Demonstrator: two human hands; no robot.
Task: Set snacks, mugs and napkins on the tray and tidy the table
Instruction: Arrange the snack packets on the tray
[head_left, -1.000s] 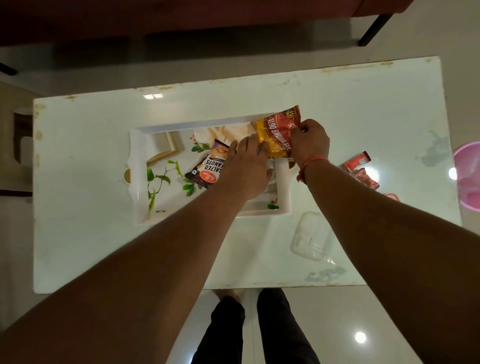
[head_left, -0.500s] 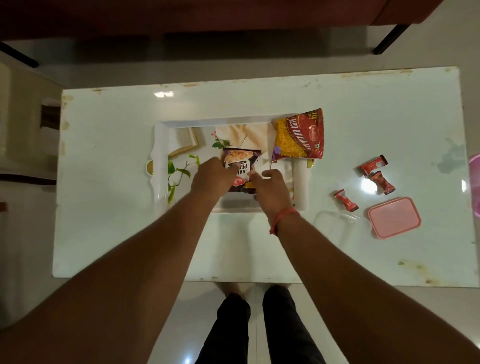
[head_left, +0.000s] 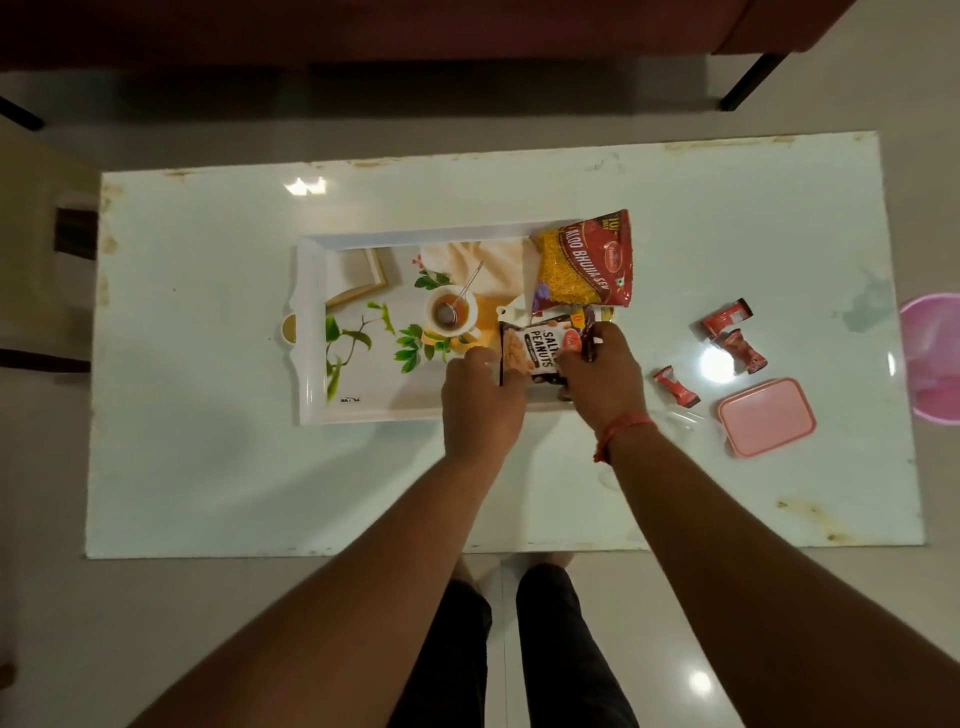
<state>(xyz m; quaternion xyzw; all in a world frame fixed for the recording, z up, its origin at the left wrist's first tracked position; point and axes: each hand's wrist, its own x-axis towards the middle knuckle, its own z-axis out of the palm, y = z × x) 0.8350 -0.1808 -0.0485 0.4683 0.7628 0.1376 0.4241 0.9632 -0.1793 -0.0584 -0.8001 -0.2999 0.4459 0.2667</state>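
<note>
A white tray (head_left: 310, 332) with a printed tea-and-leaves picture lies in the middle of the white table (head_left: 208, 467). A red and yellow bhujia packet (head_left: 587, 262) lies at the tray's far right corner. Just in front of it is a dark salted peanuts packet (head_left: 535, 353), held at the tray's right end. My left hand (head_left: 480, 402) grips its left edge and my right hand (head_left: 605, 376) grips its right edge. No mugs or napkins are in sight.
Three small red sachets (head_left: 727, 322) (head_left: 743, 353) (head_left: 675, 387) lie right of the tray. A pink lid (head_left: 766, 415) and a clear plastic box (head_left: 680, 415) sit beside them. A pink tub (head_left: 935, 358) stands off the table's right edge. A dark sofa (head_left: 363, 31) is beyond.
Both hands let go of the bhujia packet at the tray's far right corner, took the peanuts packet, and moved it right to just below the bhujia packet.
</note>
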